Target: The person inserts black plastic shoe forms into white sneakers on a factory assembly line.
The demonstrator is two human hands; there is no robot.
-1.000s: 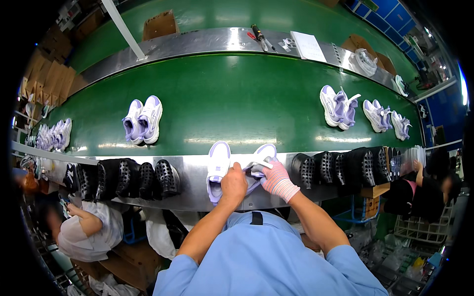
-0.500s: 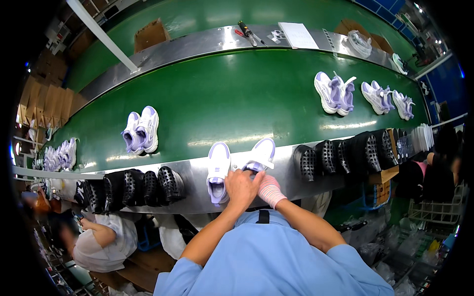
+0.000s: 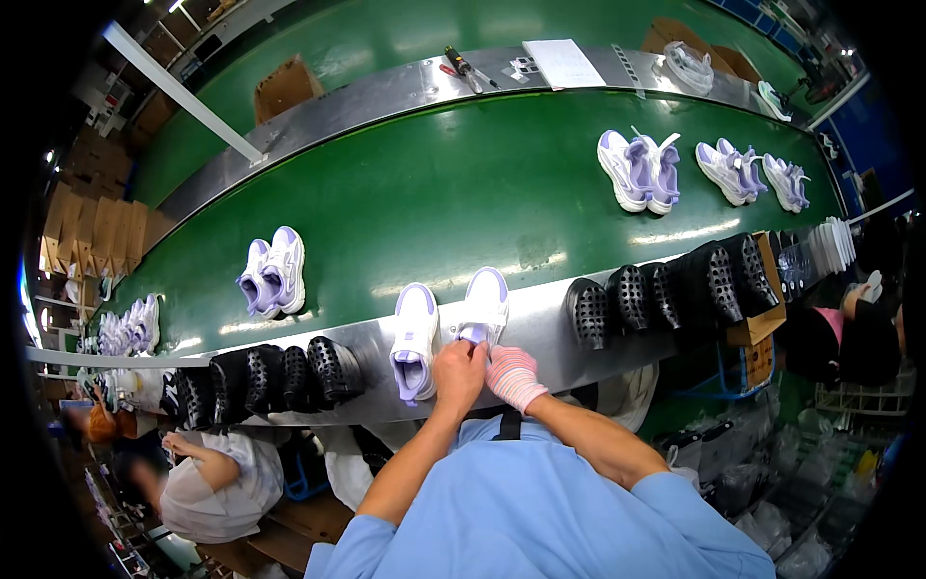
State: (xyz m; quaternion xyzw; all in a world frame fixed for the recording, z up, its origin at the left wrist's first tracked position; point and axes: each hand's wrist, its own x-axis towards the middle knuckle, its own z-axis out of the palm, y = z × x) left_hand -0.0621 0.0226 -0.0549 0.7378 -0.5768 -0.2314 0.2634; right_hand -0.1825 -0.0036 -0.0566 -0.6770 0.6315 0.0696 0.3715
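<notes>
1. Head view, worker's bench. Both hands meet over the heel end of one white-and-lilac shoe, which lies on the steel ledge just ahead of the fingertips, toe pointing away onto the belt.
2. Left hand, bare: fingers curled down onto the shoe's heel opening; a closed pinch, apparently on the collar or lace end, though the hand hides the contact.
3. Right hand, in a pink knit glove: fingers bent inward beside the left fingertips, touching the same heel; whether it grips cannot be told.
4. Mate shoe: just left of the left fingers, untouched.
5. Handling, judged: light; foam sole stiff, upper soft and yielding, so it dents rather than breaks; clean surface marks easily. Best held by the sole edges or heel counter, not the laces.
6. Count: two shoes at the fingers; pairs on the belt at left, right and far right, with more at the left rim.
7. Black perforated moulds in rows either side of the hands; number uncertain.
</notes>
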